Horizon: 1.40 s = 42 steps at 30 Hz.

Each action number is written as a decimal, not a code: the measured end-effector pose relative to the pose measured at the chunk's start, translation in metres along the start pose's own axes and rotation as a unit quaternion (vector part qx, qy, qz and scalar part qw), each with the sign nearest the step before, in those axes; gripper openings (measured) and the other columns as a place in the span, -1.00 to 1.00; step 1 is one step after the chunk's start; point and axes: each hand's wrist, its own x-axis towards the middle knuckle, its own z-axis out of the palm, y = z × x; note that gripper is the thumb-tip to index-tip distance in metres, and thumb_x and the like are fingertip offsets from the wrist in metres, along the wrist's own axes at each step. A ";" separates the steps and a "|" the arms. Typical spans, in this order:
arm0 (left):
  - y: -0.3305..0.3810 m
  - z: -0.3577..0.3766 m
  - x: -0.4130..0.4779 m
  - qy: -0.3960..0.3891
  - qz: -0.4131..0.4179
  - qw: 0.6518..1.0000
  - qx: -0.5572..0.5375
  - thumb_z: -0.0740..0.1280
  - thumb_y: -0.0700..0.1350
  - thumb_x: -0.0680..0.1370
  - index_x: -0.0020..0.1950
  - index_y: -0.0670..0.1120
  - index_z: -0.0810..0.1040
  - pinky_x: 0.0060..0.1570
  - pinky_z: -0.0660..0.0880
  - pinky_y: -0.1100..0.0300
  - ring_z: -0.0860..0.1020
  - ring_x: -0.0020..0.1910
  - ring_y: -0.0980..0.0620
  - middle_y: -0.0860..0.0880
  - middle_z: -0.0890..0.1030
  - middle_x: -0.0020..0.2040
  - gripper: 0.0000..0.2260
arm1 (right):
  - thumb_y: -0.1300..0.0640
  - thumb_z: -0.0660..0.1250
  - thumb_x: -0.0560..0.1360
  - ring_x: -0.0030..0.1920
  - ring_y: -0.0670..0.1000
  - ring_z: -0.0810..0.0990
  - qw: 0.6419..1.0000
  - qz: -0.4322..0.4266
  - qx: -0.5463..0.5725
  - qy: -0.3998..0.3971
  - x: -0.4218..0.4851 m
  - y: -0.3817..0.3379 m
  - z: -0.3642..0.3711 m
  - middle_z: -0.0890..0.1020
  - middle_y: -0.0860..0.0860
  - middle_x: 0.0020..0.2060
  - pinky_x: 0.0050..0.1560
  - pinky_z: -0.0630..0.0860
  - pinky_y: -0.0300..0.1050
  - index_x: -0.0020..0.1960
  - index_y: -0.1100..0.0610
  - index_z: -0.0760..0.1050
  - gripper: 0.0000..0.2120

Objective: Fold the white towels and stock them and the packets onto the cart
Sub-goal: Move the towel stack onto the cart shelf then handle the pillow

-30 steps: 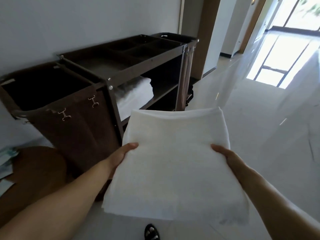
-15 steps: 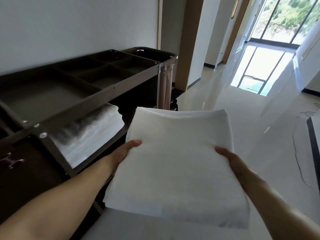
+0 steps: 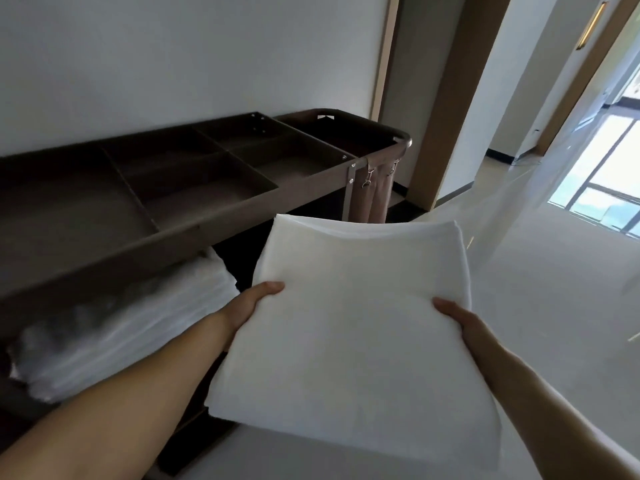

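1. While we held the folded towel [image 3: 356, 327] flat in the air just beside the cart [image 3: 311, 181], our left hand [image 3: 254, 306] gripped its left edge and our right hand [image 3: 457, 318] gripped its right edge, thumbs on top (the fingers beneath were hidden).
2. We judged that the near edge, which sagged unsupported, could droop open and spoil the fold if we tilted the towel.
3. We thought the towel might catch the rail [image 3: 156, 251] on its way underneath, since that opening looked low.
4. We feared that shoving it in could ruck the stack [image 3: 131, 317] already lying there, to the left of the towel.
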 end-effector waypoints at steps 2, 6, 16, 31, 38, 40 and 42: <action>0.008 -0.009 0.030 0.016 0.004 1.000 -0.010 0.37 0.04 0.52 0.21 -0.15 0.62 -0.03 0.57 0.04 0.68 -0.09 -0.13 -0.20 0.69 0.07 -0.65 | -0.07 0.65 -0.01 -0.03 0.35 0.66 1.000 0.002 -0.011 -0.001 0.034 -0.011 0.013 0.67 0.34 0.04 0.10 0.58 0.32 0.17 0.27 0.62 -0.19; 0.019 -0.036 0.071 0.065 0.014 0.997 -0.028 0.39 0.04 0.51 0.18 -0.14 0.64 -0.02 0.55 0.05 0.68 -0.06 -0.13 -0.18 0.70 0.05 -0.66 | -0.13 0.68 -0.08 0.06 0.38 0.65 1.000 0.003 -0.019 -0.017 0.099 -0.023 0.046 0.67 0.32 0.04 0.14 0.55 0.39 0.18 0.26 0.63 -0.10; -0.012 -0.078 0.091 0.212 0.048 0.971 -0.104 0.44 0.06 0.45 0.17 -0.15 0.66 0.16 0.53 -0.02 0.66 0.05 -0.18 -0.17 0.70 0.06 -0.62 | 0.04 0.58 0.17 -0.05 0.32 0.69 0.987 -0.011 -0.092 -0.130 0.173 -0.044 0.142 0.71 0.26 -0.06 -0.02 0.65 0.23 0.15 0.23 0.62 -0.42; -0.023 -0.061 0.118 0.306 0.071 0.933 -0.179 0.54 0.13 0.31 0.20 -0.15 0.65 0.28 0.48 -0.13 0.64 0.11 -0.21 -0.20 0.68 0.12 -0.44 | 0.01 0.66 0.09 -0.19 0.18 0.73 0.961 -0.017 -0.192 -0.198 0.260 -0.095 0.211 0.73 0.16 -0.12 -0.11 0.67 0.08 0.13 0.24 0.62 -0.34; 0.003 -0.066 0.140 0.368 0.086 0.912 -0.158 0.56 0.24 0.18 0.19 -0.06 0.66 0.23 0.52 -0.06 0.67 0.06 -0.13 -0.11 0.70 0.09 -0.34 | -0.04 0.58 0.37 -0.08 0.10 0.63 0.929 -0.142 -0.292 -0.178 0.289 -0.110 0.250 0.66 0.10 -0.03 0.03 0.58 -0.06 0.20 0.28 0.57 -0.45; 0.001 -0.067 0.147 0.379 0.088 0.907 -0.162 0.57 0.28 0.13 0.20 -0.04 0.65 0.21 0.53 -0.02 0.67 0.05 -0.10 -0.07 0.70 0.08 -0.28 | -0.14 0.51 0.42 0.04 0.16 0.62 0.900 -0.192 -0.356 -0.162 0.297 -0.110 0.258 0.65 0.14 0.09 0.14 0.56 -0.01 0.23 0.25 0.56 -0.43; -0.004 -0.069 0.153 0.395 0.072 0.899 -0.175 0.60 0.31 0.01 0.20 -0.05 0.65 0.20 0.54 -0.04 0.68 0.03 -0.11 -0.08 0.70 0.08 -0.17 | -0.21 0.40 0.49 0.16 0.21 0.59 0.853 -0.225 -0.453 -0.132 0.301 -0.103 0.254 0.61 0.18 0.19 0.14 0.52 -0.03 0.34 0.24 0.47 -0.37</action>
